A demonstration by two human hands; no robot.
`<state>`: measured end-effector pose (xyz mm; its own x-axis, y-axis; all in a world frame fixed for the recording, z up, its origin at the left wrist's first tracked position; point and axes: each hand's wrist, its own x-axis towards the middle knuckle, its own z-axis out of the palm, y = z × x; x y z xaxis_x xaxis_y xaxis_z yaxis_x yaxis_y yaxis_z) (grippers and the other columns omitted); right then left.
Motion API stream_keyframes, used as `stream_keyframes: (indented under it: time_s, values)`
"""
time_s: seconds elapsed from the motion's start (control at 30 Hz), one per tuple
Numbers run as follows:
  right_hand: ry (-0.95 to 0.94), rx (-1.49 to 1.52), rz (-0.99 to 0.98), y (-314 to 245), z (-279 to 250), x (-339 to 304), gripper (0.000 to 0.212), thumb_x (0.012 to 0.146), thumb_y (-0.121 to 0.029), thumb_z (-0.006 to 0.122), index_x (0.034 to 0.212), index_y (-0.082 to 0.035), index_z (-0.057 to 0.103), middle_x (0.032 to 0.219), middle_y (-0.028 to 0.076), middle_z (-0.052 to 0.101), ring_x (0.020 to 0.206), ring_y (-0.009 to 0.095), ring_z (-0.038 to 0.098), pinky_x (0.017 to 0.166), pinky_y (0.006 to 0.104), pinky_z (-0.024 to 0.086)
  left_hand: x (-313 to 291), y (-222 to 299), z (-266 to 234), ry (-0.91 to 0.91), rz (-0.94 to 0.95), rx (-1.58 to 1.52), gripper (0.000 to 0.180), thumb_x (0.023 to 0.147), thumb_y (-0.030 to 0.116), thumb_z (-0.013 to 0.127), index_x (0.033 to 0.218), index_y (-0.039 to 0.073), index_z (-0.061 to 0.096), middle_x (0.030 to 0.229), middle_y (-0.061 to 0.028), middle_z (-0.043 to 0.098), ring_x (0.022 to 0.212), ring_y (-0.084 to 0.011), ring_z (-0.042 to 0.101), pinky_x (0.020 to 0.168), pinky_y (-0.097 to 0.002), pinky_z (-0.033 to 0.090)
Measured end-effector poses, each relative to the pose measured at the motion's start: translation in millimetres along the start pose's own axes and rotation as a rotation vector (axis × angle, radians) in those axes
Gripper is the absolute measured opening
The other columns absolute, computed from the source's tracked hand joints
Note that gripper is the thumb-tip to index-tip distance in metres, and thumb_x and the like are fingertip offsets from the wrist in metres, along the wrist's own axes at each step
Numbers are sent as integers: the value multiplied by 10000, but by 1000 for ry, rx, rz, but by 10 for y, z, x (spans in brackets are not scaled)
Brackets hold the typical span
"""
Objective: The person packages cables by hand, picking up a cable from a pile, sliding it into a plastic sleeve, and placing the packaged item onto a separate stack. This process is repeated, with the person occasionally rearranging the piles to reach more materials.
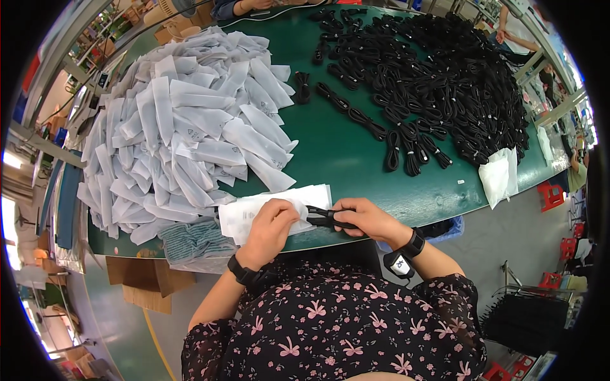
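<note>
In front of me at the table's near edge lies a stack of flat white plastic bags [239, 222]. My left hand [272, 230] is closed at the right end of the top bag, pinching its edge. From the right, my right hand [372, 218] grips a bundled black cable [323, 216], fingers wrapped round one end. The cable's other end points left and meets the bag's mouth by my left fingertips. How far it reaches inside is hidden by the fingers. Both wrists wear black bands.
A large heap of white bags [184, 127] covers the table's left side. Black cable bundles [432, 82] are piled at the far right, several strewn toward the middle. A grey-green striped cloth [198, 240] and a white bag [499, 176] lie along the near edge. Another person's hand [254, 4] shows opposite.
</note>
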<state>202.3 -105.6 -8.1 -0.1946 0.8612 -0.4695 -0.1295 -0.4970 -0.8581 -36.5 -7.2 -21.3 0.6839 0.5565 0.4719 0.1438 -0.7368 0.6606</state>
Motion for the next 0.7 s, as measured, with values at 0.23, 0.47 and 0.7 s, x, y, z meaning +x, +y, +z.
stream_keyframes:
  time_s: [0.23, 0.47, 0.7]
  values:
    - [253, -101, -137, 39, -21, 24, 154, 965, -134, 545, 1049, -9, 577, 814, 23, 611, 555, 35, 439, 485, 192, 339, 41, -17, 21, -53, -190, 86, 132, 792, -50, 661, 902, -5, 603, 922, -124, 567, 790, -296, 594, 676, -358, 488]
    - [221, -155, -211, 65, 64, -23, 153, 966, -127, 540, 1067, -17, 572, 809, 16, 607, 554, 32, 441, 498, 193, 351, 21, -9, 158, -19, -141, 273, 91, 816, 2, 663, 873, 6, 593, 830, -126, 564, 721, -282, 575, 660, -329, 460]
    - [133, -118, -264, 39, 84, -17, 154, 970, -133, 538, 1066, -20, 576, 811, 16, 610, 549, 35, 442, 504, 189, 350, 0, -16, 93, 39, -426, -161, 85, 832, -16, 652, 898, -6, 599, 820, -70, 575, 722, -173, 541, 693, -279, 445]
